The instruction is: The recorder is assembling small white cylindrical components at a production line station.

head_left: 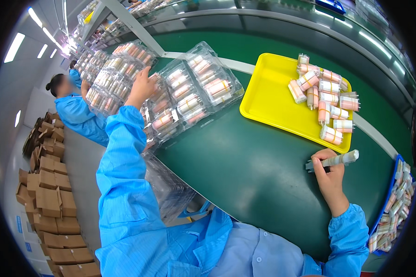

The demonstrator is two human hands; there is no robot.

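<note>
My left hand (142, 88) reaches to the far left, over clear plastic blister trays (174, 83) filled with pink and white cylindrical parts. Its fingers are stretched out and partly apart at a tray's edge; the parts beneath them are partly hidden. In my right hand (330, 181) is a thick, pen-like tool (341, 159) with a pale grey-green body, its dark tip pointing left above the green table (245, 161). Just beyond that hand lies a yellow tray (272, 108). Several pink and white cylinders (329, 99) with yellow bands are heaped on its right side.
A blue bin (384, 210) with many similar cylinders stands at the right edge. Another person in blue (81, 115) works at the left among more filled trays. Stacked cardboard boxes (51, 198) line the floor at left. A metal frame post (134, 27) rises behind the trays.
</note>
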